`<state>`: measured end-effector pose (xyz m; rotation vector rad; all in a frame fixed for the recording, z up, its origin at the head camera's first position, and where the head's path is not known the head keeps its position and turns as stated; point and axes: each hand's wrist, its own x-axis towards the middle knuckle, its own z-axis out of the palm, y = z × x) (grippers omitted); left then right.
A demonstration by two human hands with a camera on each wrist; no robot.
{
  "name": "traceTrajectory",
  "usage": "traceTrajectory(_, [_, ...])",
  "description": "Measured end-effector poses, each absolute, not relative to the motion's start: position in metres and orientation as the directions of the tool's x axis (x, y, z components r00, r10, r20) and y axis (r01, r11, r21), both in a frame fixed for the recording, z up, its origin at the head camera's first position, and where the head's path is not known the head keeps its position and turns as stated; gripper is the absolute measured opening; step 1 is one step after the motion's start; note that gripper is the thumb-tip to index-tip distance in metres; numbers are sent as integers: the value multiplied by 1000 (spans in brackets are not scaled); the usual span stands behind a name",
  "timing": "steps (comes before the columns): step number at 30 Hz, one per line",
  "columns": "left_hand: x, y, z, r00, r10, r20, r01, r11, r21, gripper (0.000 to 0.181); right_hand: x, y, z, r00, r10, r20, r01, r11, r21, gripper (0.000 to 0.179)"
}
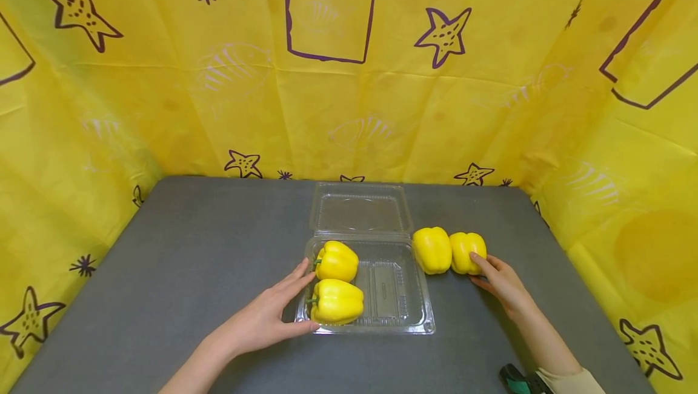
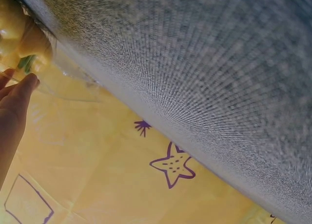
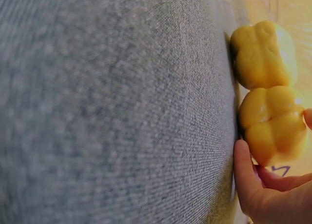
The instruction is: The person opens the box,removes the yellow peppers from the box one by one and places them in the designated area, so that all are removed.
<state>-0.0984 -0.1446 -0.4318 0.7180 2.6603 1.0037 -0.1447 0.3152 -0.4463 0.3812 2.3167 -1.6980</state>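
Observation:
Two yellow bell peppers, a rear one [image 1: 337, 261] and a front one [image 1: 338, 302], lie on their sides in the left half of a clear plastic clamshell container [image 1: 420, 321], green stems pointing left. My left hand [image 1: 267, 315] rests at the container's left edge, fingers extended beside the peppers and thumb at the front rim. To the right, my right hand [image 1: 504, 285] holds the outermost yellow bell pepper [image 1: 465, 250], digits spread around its right side. Another yellow bell pepper [image 3: 265, 55] sits against it, between it and the container.
The container's clear lid [image 1: 360, 212] lies folded back behind the base. Everything stands on a grey cloth-covered table [image 1: 218, 248]. Yellow fabric [image 1: 349, 97] with drawn starfish and fish rises at the back and both sides.

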Motion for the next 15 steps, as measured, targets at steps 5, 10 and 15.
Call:
traceTrajectory(5, [-98,-144,-432,-859,511,-21,370,650,664,94,-143,317,-447,-938,71,-340,345,305,-888,75])
traceTrajectory(10, [-99,-144,-432,-860,510,-22,369,652,663,94,-142,319,-447,-940,73,-335,341,293,-893,74])
traceTrajectory(15, [-98,-144,-432,-860,509,-18,372,651,662,94,-141,319,-447,-941,67,-331,336,284,-898,76])
